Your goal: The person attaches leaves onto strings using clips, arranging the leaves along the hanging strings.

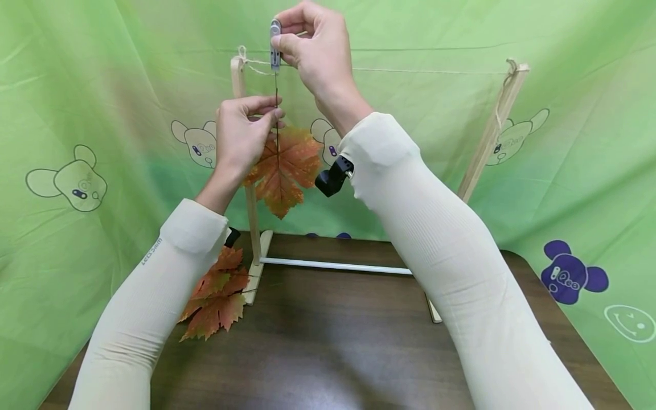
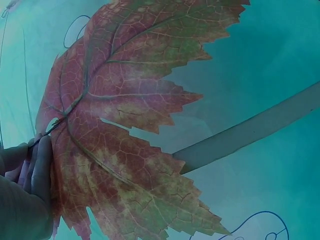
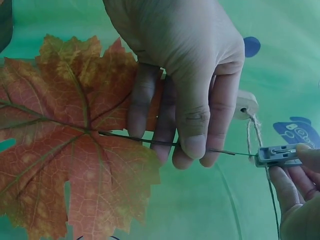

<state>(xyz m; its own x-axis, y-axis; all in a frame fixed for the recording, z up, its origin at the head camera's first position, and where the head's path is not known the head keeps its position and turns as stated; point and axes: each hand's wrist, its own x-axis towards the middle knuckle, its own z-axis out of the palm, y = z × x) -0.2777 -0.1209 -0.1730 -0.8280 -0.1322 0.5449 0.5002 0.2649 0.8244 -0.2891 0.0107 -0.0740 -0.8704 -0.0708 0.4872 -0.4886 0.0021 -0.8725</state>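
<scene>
My left hand (image 1: 241,134) pinches the dark stem of an orange-red maple leaf (image 1: 287,176), which hangs below the fingers. My right hand (image 1: 323,51) is above it, holding a small grey clothespin (image 1: 275,48) upright between thumb and fingers at the string (image 1: 435,71). In the right wrist view, the stem's thin tip reaches the end of the clothespin (image 3: 277,155); whether it is clamped there, I cannot tell. The left wrist view shows the leaf (image 2: 125,110) broadside, with the left fingertips at the base of its blade.
The string runs between two wooden posts, the right one (image 1: 492,134) leaning outward. A white rod (image 1: 338,266) joins them low down. More maple leaves (image 1: 217,302) lie on the brown table (image 1: 333,341) beside my left forearm. A green printed curtain (image 1: 420,28) hangs behind.
</scene>
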